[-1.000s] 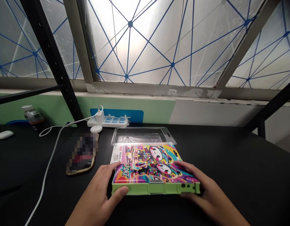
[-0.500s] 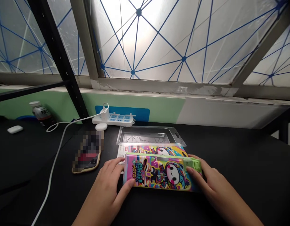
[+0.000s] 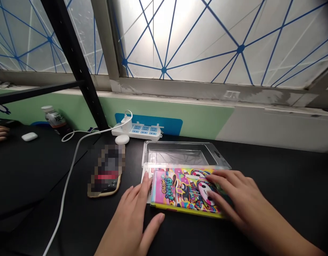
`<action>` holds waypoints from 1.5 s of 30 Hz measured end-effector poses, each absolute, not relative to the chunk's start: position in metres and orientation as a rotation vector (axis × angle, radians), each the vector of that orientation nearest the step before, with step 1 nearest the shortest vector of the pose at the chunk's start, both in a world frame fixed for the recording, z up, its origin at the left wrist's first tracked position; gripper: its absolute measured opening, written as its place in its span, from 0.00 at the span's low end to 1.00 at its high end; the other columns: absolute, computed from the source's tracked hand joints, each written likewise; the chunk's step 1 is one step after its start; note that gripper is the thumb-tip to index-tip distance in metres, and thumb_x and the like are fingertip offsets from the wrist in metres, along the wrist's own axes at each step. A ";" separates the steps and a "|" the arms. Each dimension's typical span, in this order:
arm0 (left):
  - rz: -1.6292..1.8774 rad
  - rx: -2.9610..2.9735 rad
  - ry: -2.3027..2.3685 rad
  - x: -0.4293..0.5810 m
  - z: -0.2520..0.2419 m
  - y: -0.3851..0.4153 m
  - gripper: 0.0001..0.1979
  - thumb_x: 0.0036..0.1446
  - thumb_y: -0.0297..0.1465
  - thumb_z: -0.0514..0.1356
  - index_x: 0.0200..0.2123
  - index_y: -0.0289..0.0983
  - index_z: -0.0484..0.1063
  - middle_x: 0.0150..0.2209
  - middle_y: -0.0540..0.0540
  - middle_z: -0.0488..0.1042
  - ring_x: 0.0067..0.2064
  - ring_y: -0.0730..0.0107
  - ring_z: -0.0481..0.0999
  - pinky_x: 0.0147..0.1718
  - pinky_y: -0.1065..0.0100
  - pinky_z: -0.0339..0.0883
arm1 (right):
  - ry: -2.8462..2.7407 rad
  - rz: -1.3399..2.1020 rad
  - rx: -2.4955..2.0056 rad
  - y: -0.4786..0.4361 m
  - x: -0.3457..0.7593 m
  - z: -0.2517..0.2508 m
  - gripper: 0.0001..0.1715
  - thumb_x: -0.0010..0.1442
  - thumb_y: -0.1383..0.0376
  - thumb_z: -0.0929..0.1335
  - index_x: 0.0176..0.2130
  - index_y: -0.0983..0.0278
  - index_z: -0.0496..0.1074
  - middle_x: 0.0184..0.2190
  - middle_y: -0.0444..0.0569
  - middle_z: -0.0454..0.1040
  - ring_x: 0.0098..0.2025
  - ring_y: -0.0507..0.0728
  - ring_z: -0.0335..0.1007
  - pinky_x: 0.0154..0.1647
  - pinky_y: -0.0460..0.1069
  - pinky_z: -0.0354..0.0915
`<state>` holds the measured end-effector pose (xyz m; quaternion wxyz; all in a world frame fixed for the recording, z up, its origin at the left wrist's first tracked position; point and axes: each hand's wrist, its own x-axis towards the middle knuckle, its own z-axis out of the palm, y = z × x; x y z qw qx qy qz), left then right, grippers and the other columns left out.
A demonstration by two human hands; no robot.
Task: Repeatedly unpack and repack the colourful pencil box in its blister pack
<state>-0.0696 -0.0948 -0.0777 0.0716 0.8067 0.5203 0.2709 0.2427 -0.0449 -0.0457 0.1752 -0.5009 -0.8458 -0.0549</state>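
Observation:
A pencil case [image 3: 185, 192] printed in bright pink and yellow with a cartoon character lies flat on the black table, its yellow edge facing me. My left hand [image 3: 137, 209] is open at the case's left end, thumb spread away and fingertips beside the edge. Across the right end, my right hand [image 3: 233, 199] has its fingers and thumb closed over the case and covers that end. Behind the case is a clear plastic blister shell [image 3: 179, 156]. A white printed sheet [image 3: 146, 174] shows partly under the case's left side.
Left of the case lies a phone [image 3: 106, 172] with a blurred screen. Behind it are a white round case [image 3: 122, 139] and a power strip [image 3: 142, 131] with a trailing white cable [image 3: 70, 174]. A bottle [image 3: 55, 119] and another person's hand [image 3: 0, 133] are farther left.
The pencil case has gone from tilted up to lying flat. My left hand has let go of its left end and spread open. My right hand has moved over the top. Another person's hand has appeared.

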 end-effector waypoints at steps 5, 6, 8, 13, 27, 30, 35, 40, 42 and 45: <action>0.815 2.372 1.502 -0.071 -0.080 -0.091 0.41 0.68 0.34 0.50 0.72 0.47 0.22 0.64 0.44 0.68 0.60 0.55 0.72 0.58 0.52 0.66 | -2.442 -0.019 -1.357 -0.033 0.202 -0.042 0.19 0.68 0.55 0.61 0.51 0.60 0.73 0.46 0.56 0.75 0.47 0.65 0.70 0.46 0.60 0.67; 0.817 2.372 1.497 -0.072 -0.082 -0.090 0.40 0.68 0.34 0.49 0.72 0.47 0.22 0.64 0.44 0.68 0.60 0.56 0.72 0.58 0.53 0.67 | -2.437 -0.002 -1.362 -0.030 0.197 -0.043 0.18 0.69 0.55 0.61 0.49 0.60 0.73 0.45 0.56 0.75 0.46 0.64 0.70 0.45 0.60 0.67; 0.833 2.381 1.479 -0.074 -0.087 -0.088 0.38 0.69 0.35 0.47 0.72 0.47 0.23 0.65 0.44 0.66 0.61 0.57 0.72 0.58 0.53 0.67 | -2.425 0.019 -1.366 -0.027 0.193 -0.045 0.16 0.69 0.56 0.61 0.47 0.61 0.72 0.43 0.55 0.74 0.44 0.64 0.69 0.44 0.60 0.67; 0.791 2.393 1.427 -0.079 -0.091 -0.084 0.39 0.69 0.33 0.49 0.72 0.47 0.23 0.65 0.44 0.66 0.61 0.58 0.72 0.58 0.54 0.67 | -2.336 -0.052 -1.338 -0.029 0.192 -0.053 0.13 0.68 0.59 0.62 0.44 0.61 0.72 0.42 0.56 0.73 0.44 0.64 0.68 0.44 0.60 0.67; 0.738 2.254 1.460 -0.075 -0.071 -0.089 0.41 0.68 0.28 0.49 0.71 0.49 0.21 0.62 0.46 0.70 0.61 0.60 0.71 0.59 0.51 0.66 | -2.206 -0.173 -1.255 -0.038 0.190 -0.049 0.06 0.68 0.66 0.62 0.46 0.62 0.64 0.44 0.55 0.69 0.46 0.64 0.65 0.45 0.59 0.68; 0.694 2.194 1.487 -0.075 -0.065 -0.093 0.31 0.70 0.34 0.49 0.72 0.49 0.41 0.65 0.46 0.66 0.64 0.58 0.67 0.62 0.49 0.61 | -2.174 -0.246 -1.184 -0.043 0.189 -0.044 0.07 0.67 0.65 0.64 0.47 0.60 0.63 0.43 0.55 0.69 0.46 0.64 0.65 0.48 0.62 0.68; 0.659 2.080 1.464 -0.079 -0.057 -0.098 0.25 0.72 0.43 0.40 0.67 0.48 0.59 0.67 0.49 0.62 0.69 0.56 0.59 0.66 0.44 0.52 | -2.186 -0.352 -0.968 -0.080 0.200 -0.032 0.16 0.62 0.68 0.70 0.48 0.58 0.65 0.41 0.50 0.74 0.46 0.61 0.71 0.62 0.66 0.60; 0.689 2.018 1.477 -0.083 -0.061 -0.097 0.28 0.71 0.47 0.42 0.67 0.46 0.59 0.67 0.48 0.61 0.69 0.53 0.58 0.65 0.43 0.53 | -2.469 -0.330 -0.854 -0.125 0.235 -0.033 0.20 0.59 0.57 0.74 0.49 0.57 0.71 0.51 0.50 0.78 0.55 0.63 0.73 0.62 0.57 0.64; 0.653 2.055 1.511 -0.082 -0.065 -0.095 0.28 0.69 0.47 0.48 0.67 0.44 0.60 0.67 0.47 0.61 0.68 0.52 0.59 0.65 0.44 0.54 | -2.503 -0.342 -0.913 -0.132 0.254 -0.042 0.27 0.56 0.52 0.75 0.52 0.58 0.72 0.58 0.53 0.73 0.58 0.65 0.71 0.61 0.55 0.66; 0.650 2.126 1.554 -0.080 -0.069 -0.093 0.28 0.67 0.44 0.53 0.67 0.44 0.59 0.67 0.46 0.61 0.67 0.53 0.61 0.64 0.47 0.57 | -2.406 -0.181 -1.258 -0.128 0.282 -0.059 0.42 0.56 0.53 0.73 0.65 0.58 0.61 0.68 0.56 0.60 0.62 0.68 0.66 0.57 0.56 0.71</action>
